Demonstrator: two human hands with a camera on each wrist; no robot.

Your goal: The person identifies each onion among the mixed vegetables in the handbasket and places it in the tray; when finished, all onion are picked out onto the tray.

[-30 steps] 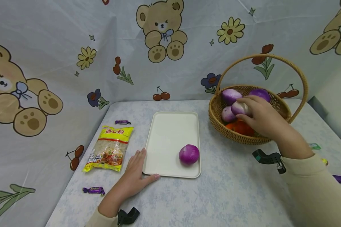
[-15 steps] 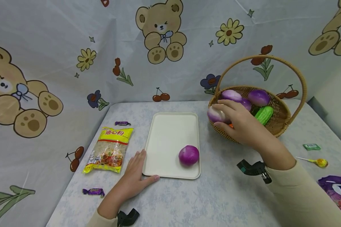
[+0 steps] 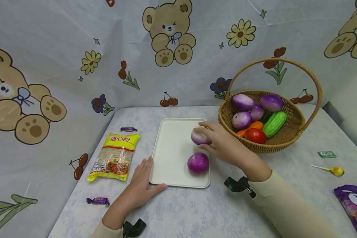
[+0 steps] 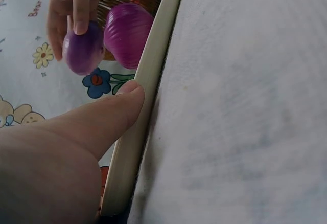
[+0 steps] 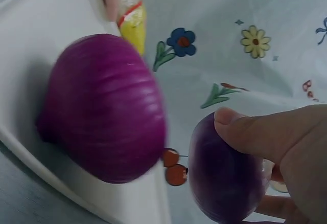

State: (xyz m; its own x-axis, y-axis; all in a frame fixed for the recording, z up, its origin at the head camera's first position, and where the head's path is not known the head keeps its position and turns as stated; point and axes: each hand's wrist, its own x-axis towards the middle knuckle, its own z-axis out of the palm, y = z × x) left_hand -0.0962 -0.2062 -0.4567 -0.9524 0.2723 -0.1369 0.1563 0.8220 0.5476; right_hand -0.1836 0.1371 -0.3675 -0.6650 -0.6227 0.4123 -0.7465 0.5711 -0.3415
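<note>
My right hand [image 3: 223, 140] pinches a smooth purple-and-white onion [image 3: 198, 138] between thumb and fingers, over the right side of the white tray [image 3: 169, 148]. The right wrist view shows the thumb pressed on this onion [image 5: 225, 178], while the other fingers are mostly behind it. A larger magenta onion [image 3: 198, 163] lies on the tray near its front right corner, closer to me than the held one. My left hand [image 3: 141, 183] rests at the tray's front left corner with fingers straight; in the left wrist view its thumb [image 4: 115, 114] touches the tray's rim [image 4: 148, 86].
The wicker basket [image 3: 288, 137] at right holds several purple onions, a tomato [image 3: 256, 136], an orange vegetable and a green cucumber [image 3: 275, 124]. A yellow pasta bag [image 3: 116, 155] and purple candies lie left. A lollipop [image 3: 336, 171] and purple bag [image 3: 355, 205] lie right.
My right hand has lifted the purple-and-white onion out of the basket and carried it left over the tray. My left hand has stayed in place.
</note>
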